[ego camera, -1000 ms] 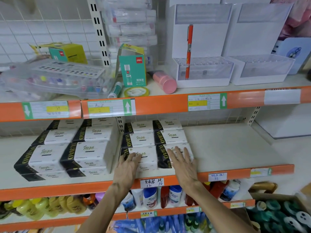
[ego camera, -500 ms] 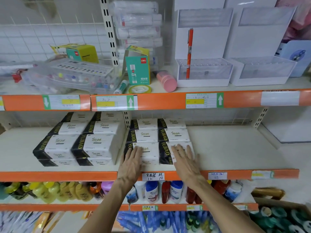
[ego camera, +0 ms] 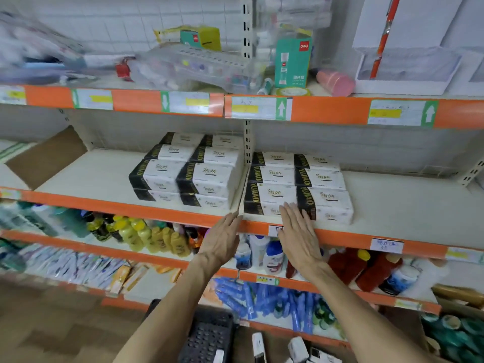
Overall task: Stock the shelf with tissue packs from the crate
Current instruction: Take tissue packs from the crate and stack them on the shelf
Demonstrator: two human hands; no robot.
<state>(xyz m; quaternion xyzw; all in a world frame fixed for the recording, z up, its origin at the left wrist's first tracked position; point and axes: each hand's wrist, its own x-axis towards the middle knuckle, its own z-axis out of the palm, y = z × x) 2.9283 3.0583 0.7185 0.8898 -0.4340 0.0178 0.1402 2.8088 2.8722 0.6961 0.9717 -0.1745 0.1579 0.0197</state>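
Note:
Black-and-white tissue packs stand in two blocks on the middle shelf (ego camera: 392, 205): a left block (ego camera: 193, 174) and a right block (ego camera: 301, 189). My left hand (ego camera: 222, 239) hangs flat and empty just in front of the shelf's orange edge, below the gap between the blocks. My right hand (ego camera: 298, 231) is also flat, its fingertips at the lower front of the right block. A dark perforated crate (ego camera: 207, 336) sits at the bottom of view below my arms, with a few loose tissue packs (ego camera: 298, 347) beside it.
The top shelf holds a clear plastic case (ego camera: 188, 66), a green box (ego camera: 292, 61) and a pink cylinder (ego camera: 335, 82). Bottles (ego camera: 146, 234) and blue items (ego camera: 262, 299) fill the lower shelves. A cardboard flap (ego camera: 47, 158) lies at the shelf's left end.
Both hands have drawn back from the tops of the front packs to the shelf's front edge. The view has swung left and down, bringing the crate into sight.

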